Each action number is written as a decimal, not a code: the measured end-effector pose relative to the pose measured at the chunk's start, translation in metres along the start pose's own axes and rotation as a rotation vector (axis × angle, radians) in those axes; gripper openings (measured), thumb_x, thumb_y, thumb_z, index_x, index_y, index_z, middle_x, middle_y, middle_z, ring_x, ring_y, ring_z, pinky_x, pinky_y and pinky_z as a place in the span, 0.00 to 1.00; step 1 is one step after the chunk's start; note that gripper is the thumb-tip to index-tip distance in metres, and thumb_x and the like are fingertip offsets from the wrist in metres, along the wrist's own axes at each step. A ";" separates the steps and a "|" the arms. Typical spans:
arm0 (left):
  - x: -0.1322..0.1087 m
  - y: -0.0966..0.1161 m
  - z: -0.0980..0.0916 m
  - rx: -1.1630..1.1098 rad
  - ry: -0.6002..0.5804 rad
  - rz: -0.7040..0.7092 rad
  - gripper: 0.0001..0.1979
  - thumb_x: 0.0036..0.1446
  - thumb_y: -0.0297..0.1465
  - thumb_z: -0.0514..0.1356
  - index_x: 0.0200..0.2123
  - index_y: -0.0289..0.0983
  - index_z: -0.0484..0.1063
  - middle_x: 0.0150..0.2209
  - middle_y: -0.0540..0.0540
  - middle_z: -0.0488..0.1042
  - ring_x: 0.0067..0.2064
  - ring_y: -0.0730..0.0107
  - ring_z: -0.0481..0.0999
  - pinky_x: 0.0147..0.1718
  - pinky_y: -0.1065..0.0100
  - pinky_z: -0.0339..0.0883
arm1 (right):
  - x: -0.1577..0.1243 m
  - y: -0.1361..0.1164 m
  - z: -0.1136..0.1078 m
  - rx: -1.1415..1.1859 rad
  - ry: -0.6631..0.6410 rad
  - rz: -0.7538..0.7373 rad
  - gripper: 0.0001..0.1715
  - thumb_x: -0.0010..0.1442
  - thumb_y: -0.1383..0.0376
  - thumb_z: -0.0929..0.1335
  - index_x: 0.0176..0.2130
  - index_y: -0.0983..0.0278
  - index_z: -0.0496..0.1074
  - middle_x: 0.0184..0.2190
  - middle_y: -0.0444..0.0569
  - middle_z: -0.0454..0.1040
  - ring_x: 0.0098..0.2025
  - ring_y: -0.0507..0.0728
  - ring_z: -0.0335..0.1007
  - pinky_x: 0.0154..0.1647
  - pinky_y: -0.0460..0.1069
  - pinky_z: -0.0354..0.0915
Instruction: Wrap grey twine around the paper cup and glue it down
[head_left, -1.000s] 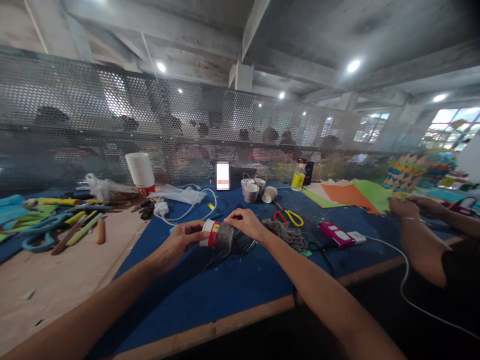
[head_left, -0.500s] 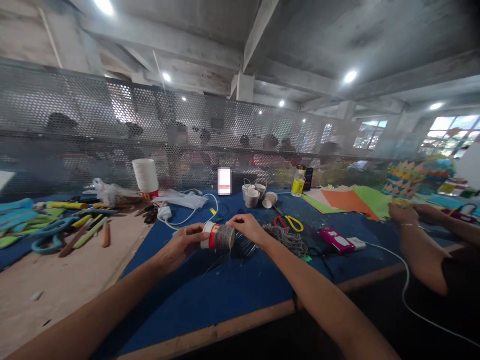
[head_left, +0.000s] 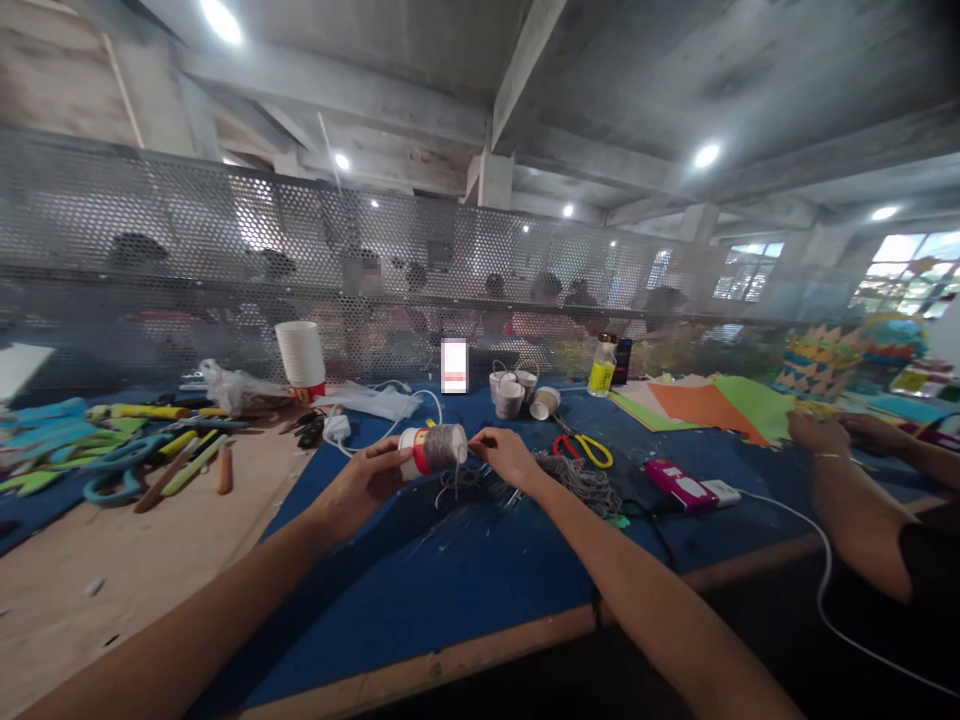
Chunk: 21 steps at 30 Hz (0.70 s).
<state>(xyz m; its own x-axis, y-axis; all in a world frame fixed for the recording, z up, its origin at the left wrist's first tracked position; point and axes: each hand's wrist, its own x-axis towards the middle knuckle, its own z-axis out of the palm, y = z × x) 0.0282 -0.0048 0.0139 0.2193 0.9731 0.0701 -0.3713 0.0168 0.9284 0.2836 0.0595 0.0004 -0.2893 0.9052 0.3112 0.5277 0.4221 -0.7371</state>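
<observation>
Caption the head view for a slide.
Left hand holding a cup partly wrapped in gray yarn, right hand beside it.

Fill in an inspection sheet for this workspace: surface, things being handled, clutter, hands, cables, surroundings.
Surface: blue tabletop, tan board at left.
Job's things: paper cup held sideways, grey yarn wound round it; yarn heap on the tabletop.
Clutter: stacked cups, scissors, magenta box, coloured paper.
Hands: left hand grips the cup; right hand beside its end, hold unclear.
Cables: white cable runs past the tabletop's edge.
Surroundings: perforated screen behind; co-worker's arms at right.
</observation>
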 end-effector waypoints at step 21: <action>0.006 -0.007 -0.003 0.057 0.107 0.099 0.12 0.47 0.32 0.77 0.35 0.36 0.84 0.37 0.45 0.82 0.36 0.68 0.78 0.38 0.69 0.72 | -0.008 -0.018 -0.011 0.234 0.035 -0.187 0.23 0.71 0.51 0.65 0.56 0.61 0.75 0.54 0.52 0.78 0.56 0.59 0.74 0.61 0.54 0.66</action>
<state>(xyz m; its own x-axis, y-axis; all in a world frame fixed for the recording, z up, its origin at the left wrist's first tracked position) 0.0291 0.0021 0.0069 0.0853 0.9884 0.1257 -0.3343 -0.0904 0.9381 0.2855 0.0448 0.0179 -0.3344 0.8154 0.4724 0.2681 0.5629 -0.7818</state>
